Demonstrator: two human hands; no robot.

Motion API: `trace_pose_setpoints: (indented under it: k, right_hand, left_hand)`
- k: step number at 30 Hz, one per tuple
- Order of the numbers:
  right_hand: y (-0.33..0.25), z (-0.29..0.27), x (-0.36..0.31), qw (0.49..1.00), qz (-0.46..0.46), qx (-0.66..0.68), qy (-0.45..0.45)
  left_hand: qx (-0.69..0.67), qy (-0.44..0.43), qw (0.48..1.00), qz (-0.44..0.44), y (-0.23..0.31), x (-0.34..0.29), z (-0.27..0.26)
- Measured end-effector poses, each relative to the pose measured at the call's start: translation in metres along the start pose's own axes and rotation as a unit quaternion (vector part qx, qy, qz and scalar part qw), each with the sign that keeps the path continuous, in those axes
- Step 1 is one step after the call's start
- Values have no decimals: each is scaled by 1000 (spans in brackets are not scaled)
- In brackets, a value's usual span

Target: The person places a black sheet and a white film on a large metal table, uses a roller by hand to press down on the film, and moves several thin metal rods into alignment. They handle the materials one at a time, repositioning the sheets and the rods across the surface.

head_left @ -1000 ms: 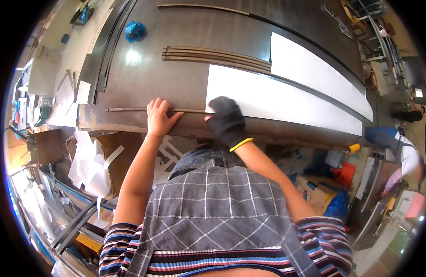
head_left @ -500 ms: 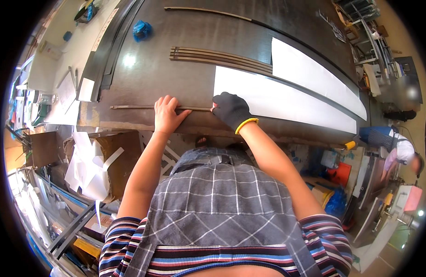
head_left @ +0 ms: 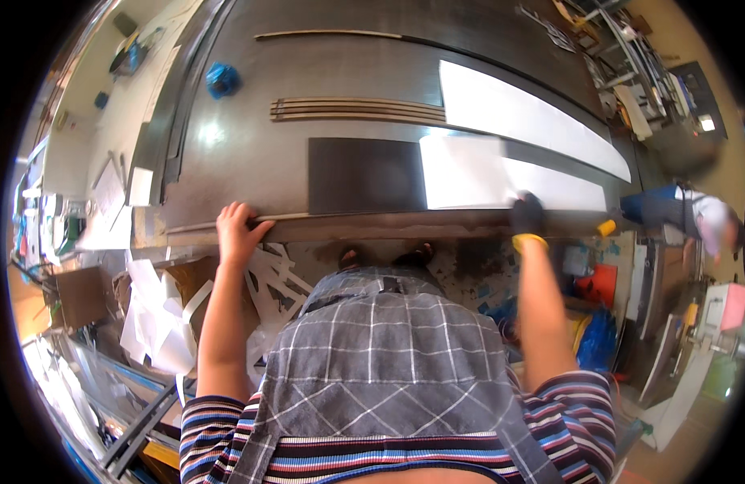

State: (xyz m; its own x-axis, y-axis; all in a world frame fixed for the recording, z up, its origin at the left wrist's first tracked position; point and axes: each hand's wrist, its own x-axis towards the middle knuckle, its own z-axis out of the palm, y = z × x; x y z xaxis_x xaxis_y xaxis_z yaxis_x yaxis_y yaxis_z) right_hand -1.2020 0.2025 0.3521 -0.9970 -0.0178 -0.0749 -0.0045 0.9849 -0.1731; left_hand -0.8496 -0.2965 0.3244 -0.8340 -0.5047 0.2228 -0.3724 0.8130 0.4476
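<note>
My left hand (head_left: pixel 237 230) bends over a thin brown strip (head_left: pixel 191 228) at the table's near edge, its thumb stretched out along the strip. On the right, my black-gloved right hand (head_left: pixel 528 213) is closed on the edge of a white sheet (head_left: pixel 465 172). The sheet is folded back and blurred by motion; the gloved fingers are partly hidden. A bare dark panel (head_left: pixel 364 173) shows left of the fold, and white surface (head_left: pixel 558 184) continues to its right. The strip runs up to the panel's near edge.
Several brown strips (head_left: pixel 348 110) lie farther back, beside another long white panel (head_left: pixel 526 117). A blue bundle (head_left: pixel 222 80) sits at the far left of the table. Below the left edge stands a box of white scraps (head_left: pixel 159 306). At the right is another person (head_left: pixel 707 219).
My right hand has swept right with the white sheet's edge, folding it back and baring the dark panel. My left hand appears farther left on the strip; the whole view has shifted slightly.
</note>
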Motion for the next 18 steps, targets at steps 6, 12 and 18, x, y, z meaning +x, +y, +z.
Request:
trace_pose_setpoints:
  k: [6,12,18]
  right_hand:
    - [250,-149,-21,940,242,-235,40]
    - [55,-57,-56,954,-59,264,131]
    - [-57,-9,-62,923,-218,288,134]
  left_hand:
    - [75,11,995,-57,-5,-14,-20]
    - [-96,-42,983,154,198,43,75]
    - [-296,-352,879,127,362,84,135]
